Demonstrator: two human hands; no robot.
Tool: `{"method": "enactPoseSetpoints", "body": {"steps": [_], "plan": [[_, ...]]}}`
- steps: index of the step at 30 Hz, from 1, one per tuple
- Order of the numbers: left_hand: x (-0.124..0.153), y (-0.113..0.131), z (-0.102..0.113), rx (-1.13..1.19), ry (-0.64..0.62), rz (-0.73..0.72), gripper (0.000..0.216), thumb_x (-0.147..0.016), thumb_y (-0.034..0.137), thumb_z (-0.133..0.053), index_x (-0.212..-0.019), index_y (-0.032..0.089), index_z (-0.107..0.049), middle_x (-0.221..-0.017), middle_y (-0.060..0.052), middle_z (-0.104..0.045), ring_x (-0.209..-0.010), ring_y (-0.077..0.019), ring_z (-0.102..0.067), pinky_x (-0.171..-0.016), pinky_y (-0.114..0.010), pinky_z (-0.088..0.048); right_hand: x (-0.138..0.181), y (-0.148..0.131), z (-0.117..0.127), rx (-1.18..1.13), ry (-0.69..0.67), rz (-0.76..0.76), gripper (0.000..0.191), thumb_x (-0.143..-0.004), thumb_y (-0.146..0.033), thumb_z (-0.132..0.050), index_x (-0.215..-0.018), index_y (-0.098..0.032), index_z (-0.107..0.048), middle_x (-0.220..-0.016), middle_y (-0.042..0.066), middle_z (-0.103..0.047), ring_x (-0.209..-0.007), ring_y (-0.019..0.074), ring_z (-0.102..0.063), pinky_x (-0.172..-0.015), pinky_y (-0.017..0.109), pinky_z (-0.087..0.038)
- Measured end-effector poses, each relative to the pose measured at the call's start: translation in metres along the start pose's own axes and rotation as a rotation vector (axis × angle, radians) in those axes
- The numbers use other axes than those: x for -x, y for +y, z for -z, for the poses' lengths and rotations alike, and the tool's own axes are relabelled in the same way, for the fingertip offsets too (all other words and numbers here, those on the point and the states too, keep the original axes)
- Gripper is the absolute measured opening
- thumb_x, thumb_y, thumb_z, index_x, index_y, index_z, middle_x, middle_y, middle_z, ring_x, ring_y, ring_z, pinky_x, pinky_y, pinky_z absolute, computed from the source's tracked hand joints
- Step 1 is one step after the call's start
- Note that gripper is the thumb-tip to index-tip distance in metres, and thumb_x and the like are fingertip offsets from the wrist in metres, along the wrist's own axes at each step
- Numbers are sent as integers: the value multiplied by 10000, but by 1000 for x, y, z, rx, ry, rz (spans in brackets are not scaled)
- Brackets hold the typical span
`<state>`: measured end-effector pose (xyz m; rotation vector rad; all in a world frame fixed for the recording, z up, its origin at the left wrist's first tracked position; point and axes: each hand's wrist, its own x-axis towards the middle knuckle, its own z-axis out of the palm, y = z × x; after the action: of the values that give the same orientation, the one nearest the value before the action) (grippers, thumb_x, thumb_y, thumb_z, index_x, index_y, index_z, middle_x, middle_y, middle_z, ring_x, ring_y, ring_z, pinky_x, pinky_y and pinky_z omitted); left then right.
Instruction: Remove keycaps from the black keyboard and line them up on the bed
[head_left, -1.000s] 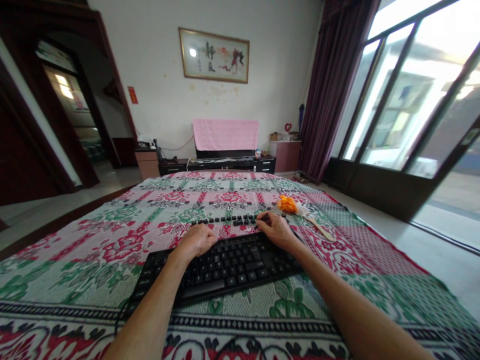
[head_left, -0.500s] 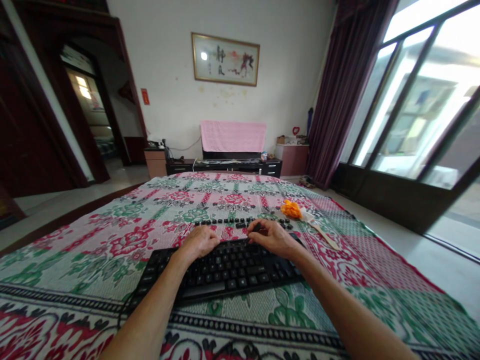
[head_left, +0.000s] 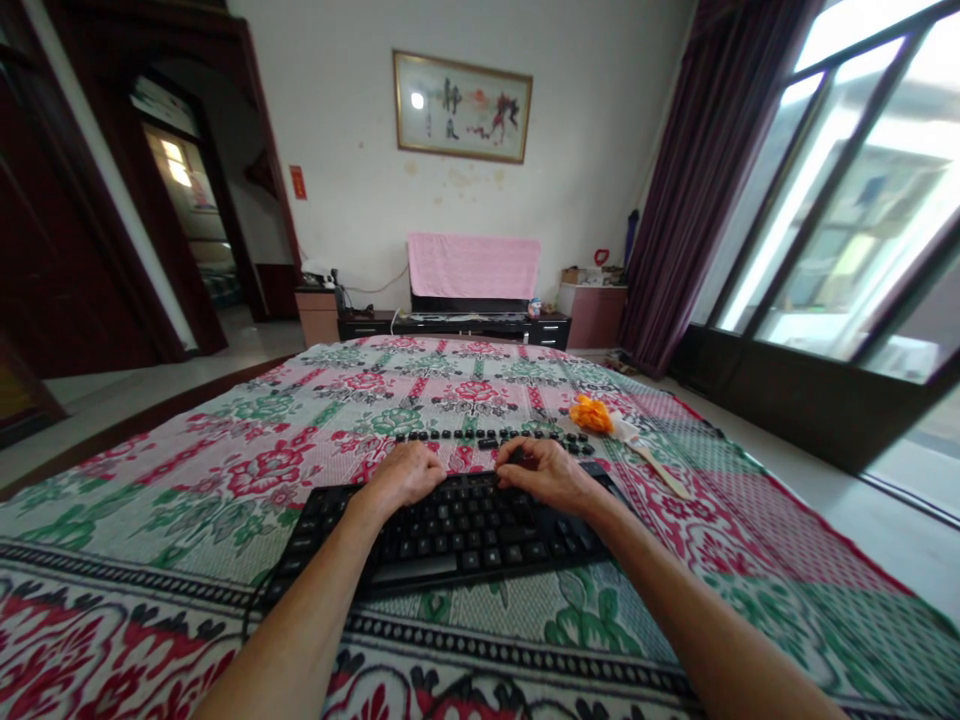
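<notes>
A black keyboard (head_left: pixel 450 545) lies at a slight slant on the patterned cloth in front of me. My left hand (head_left: pixel 409 472) rests at its far edge, fingers curled and closed against the frame. Over the top row, right of the middle, my right hand (head_left: pixel 546 476) has thumb and index finger pinched together close to the keys. Whatever sits in that pinch is too small and dark to name. Beyond both hands runs a row of loose black keycaps (head_left: pixel 447 434), and a wider keycap (head_left: pixel 487 444) lies just in front of the row.
Right of the keycaps lie a fluffy orange bundle (head_left: pixel 591 413) and a flat wooden stick (head_left: pixel 664 474) with a white end. A red, green and white cloth (head_left: pixel 270 470) covers the table. Farther back stands a low black cabinet (head_left: pixel 367 328); windows are at right.
My right hand has tilted slightly down toward the keyboard's top row, and the dark piece seen in its fingers before is now harder to see. The view has shifted a little.
</notes>
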<state>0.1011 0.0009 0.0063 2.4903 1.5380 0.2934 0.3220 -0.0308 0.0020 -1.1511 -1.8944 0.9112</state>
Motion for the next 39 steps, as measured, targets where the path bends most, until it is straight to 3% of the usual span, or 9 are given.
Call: {"method": "enactPoseSetpoints", "body": {"steps": [9, 16, 29, 39], "plan": [[-1, -2, -2, 17, 6, 1, 277, -700, 274, -421, -491, 165, -567, -481, 11, -464, -502, -99, -411, -490, -224, -203, -2, -2, 0, 10, 62, -16, 154, -721, -310, -565, -793, -174, -569, -643, 4, -647, -615, 132, -622, -570, 216, -457], [0, 0, -1, 33, 7, 18, 263, -695, 269, -428, -488, 163, -550, -491, 13, -466, -512, -97, -415, -494, -217, -207, -2, -1, -2, 151, 141, 42, 226, -752, -386, -536, -749, -166, -586, -563, -1, -623, -529, 116, -582, -521, 208, -422], [-1, -2, -2, 24, -4, 15, 274, -704, 285, -428, -563, 170, -634, -557, -2, -558, -566, -116, -484, -527, -218, -263, -1, -9, -10, 193, 131, 68, 182, -755, -333, -530, -769, -166, -601, -602, 7, -627, -552, 122, -589, -526, 206, -432], [0, -1, -1, -13, 10, 9, 278, -700, 271, -424, -537, 165, -623, -513, 1, -521, -526, -112, -440, -502, -226, -238, -1, -8, -18, 333, 143, 150, 202, -777, -345, -506, -715, -171, -585, -547, -19, -580, -508, 98, -519, -486, 195, -359]]}}
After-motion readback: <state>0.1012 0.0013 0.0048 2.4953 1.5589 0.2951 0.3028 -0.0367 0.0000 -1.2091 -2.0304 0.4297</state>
